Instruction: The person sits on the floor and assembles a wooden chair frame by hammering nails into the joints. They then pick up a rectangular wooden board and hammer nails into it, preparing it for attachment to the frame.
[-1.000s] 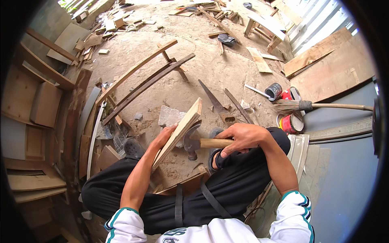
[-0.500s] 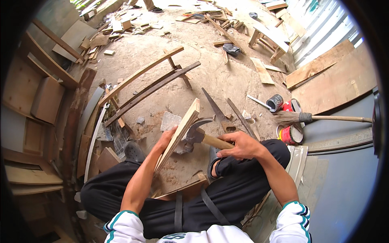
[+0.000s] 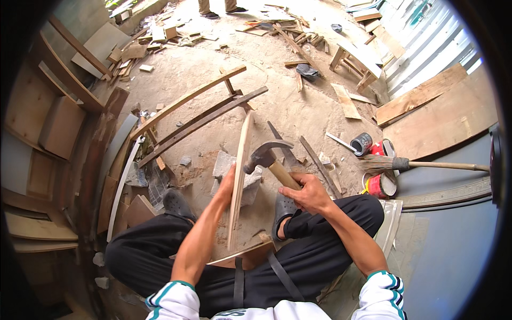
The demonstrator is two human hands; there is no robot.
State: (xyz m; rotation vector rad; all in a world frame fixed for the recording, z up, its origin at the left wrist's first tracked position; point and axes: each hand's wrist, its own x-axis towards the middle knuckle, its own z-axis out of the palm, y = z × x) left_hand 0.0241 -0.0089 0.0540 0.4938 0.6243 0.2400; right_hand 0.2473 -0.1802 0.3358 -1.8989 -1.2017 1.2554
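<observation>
Upright between my knees stands a narrow wooden board (image 3: 241, 176), seen nearly edge-on. My left hand (image 3: 226, 188) is closed on its left side, most fingers hidden behind it. In my right hand (image 3: 309, 193) is a claw hammer (image 3: 284, 175), gripped by its wooden handle, the metal head close to the board's right side. Whether the head touches the board I cannot tell. A pale broken stone block (image 3: 250, 190) sits on the ground behind the board. Beyond the hammer lies a handsaw (image 3: 288, 153), partly covered by it.
A wooden frame (image 3: 202, 117) lies ahead. On the right are paint cans (image 3: 380, 185), a straw broom (image 3: 381, 162) and leaning boards (image 3: 437, 117). Cabinet-like wooden pieces (image 3: 58, 125) line the left. Wood scraps (image 3: 160, 36) and a person's legs (image 3: 218, 7) are far off.
The board has swung from a rightward slant to nearly upright, turning its edge to me. The hammer head has tipped upward with my right hand. The far person's legs show more.
</observation>
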